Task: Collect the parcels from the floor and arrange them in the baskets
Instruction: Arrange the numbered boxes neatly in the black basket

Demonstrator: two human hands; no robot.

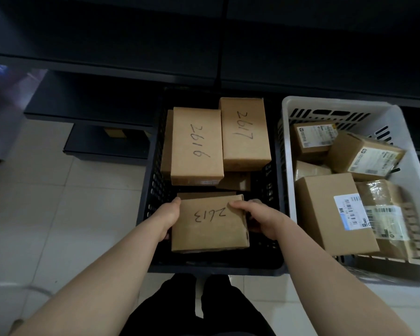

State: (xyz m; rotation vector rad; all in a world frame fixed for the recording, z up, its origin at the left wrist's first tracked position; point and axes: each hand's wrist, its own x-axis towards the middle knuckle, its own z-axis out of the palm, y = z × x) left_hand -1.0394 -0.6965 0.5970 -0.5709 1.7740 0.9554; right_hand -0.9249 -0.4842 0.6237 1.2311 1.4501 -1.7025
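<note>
Head view shows the brown cardboard parcel marked 2613 (210, 224) at the near end of the black slatted plastic basket (216, 269), its long axis running left to right across the basket. The left hand (166, 218) clasps its left end and the right hand (260, 219) its right end, thumbs on top, both equally close. Brown boxes marked 2616 (197, 146) and 2617 (245, 134) lie lengthwise at the far end, so the parcel's place is probably straight below it. The white slatted plastic basket (286, 151) stands just beside, on the right.
</note>
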